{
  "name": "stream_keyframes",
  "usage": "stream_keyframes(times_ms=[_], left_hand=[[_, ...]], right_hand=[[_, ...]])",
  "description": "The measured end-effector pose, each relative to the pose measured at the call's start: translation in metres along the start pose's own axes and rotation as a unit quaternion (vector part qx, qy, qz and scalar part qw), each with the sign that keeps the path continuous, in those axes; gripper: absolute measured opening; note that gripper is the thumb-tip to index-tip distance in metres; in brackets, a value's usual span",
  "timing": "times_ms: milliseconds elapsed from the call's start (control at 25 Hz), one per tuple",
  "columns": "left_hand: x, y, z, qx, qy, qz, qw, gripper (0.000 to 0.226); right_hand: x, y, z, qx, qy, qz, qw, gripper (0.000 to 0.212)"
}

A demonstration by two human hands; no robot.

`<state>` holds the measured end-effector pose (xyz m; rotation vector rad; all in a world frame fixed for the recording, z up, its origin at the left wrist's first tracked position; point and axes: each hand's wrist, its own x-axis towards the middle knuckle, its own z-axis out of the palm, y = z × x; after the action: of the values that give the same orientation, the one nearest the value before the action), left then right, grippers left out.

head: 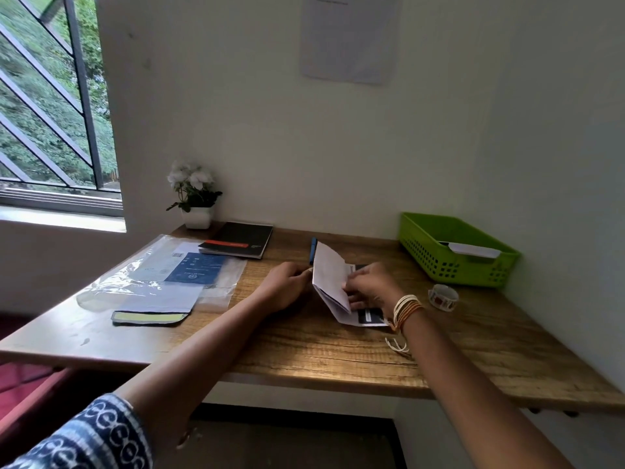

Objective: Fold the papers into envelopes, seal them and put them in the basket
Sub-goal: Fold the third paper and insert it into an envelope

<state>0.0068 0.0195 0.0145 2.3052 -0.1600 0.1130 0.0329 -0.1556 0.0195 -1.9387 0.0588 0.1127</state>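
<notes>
A patterned blue sleeve [84, 438] covers the left arm at the near edge. Both forearms reach over the wooden counter [304, 350]. The right wrist carries a stack of bangles [406, 309]. The right hand [370, 286] presses down on a folded paper [331, 279] at mid-counter, its fingers [353, 274] together on the raised flap; the paper's lower part lies flat on the counter, showing a dark printed panel. The left hand [287, 286] holds the paper's left edge, fingers pinched on it. Left of the hands lie a yellow-striped strip [148, 318] and a clear plastic sleeve [159, 275] with printed sheets. Right of the hands sits a tape roll [443, 297]. Behind the paper lies a blue pen [313, 250], then a black notebook [240, 244]. The green basket [453, 262] at the right rear holds one white envelope [473, 249]. A potted plant [194, 194] stands against the wall.
</notes>
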Motion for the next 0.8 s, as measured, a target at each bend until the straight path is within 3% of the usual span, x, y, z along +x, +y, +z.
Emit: stream_keyframes(times_ms=[240,400,480,600,680,800], left_hand=[[-0.004,0.000,0.001,-0.040,-0.018,0.079,0.996,0.043],[-0.008,0.005,0.004,0.055,-0.076,0.132,0.987,0.043],[-0.010,0.008,0.005,0.136,-0.093,0.136,0.977,0.042],[-0.010,0.009,0.008,0.234,-0.094,0.142,0.957,0.041],[-0.008,0.007,0.010,0.268,-0.099,0.151,0.946,0.041],[-0.005,0.005,0.011,0.268,-0.099,0.149,0.947,0.041]], right_hand=[[0.000,-0.002,0.003,-0.103,0.001,-0.068,0.992,0.015],[0.004,-0.005,0.002,0.094,-0.044,0.016,0.994,0.040],[0.008,-0.003,0.000,0.109,-0.029,0.031,0.993,0.048],[0.012,0.002,-0.003,-0.076,0.062,-0.040,0.994,0.020],[0.011,0.006,-0.005,-0.227,0.111,-0.076,0.965,0.013],[0.013,0.010,-0.007,-0.330,0.121,-0.082,0.933,0.008]])
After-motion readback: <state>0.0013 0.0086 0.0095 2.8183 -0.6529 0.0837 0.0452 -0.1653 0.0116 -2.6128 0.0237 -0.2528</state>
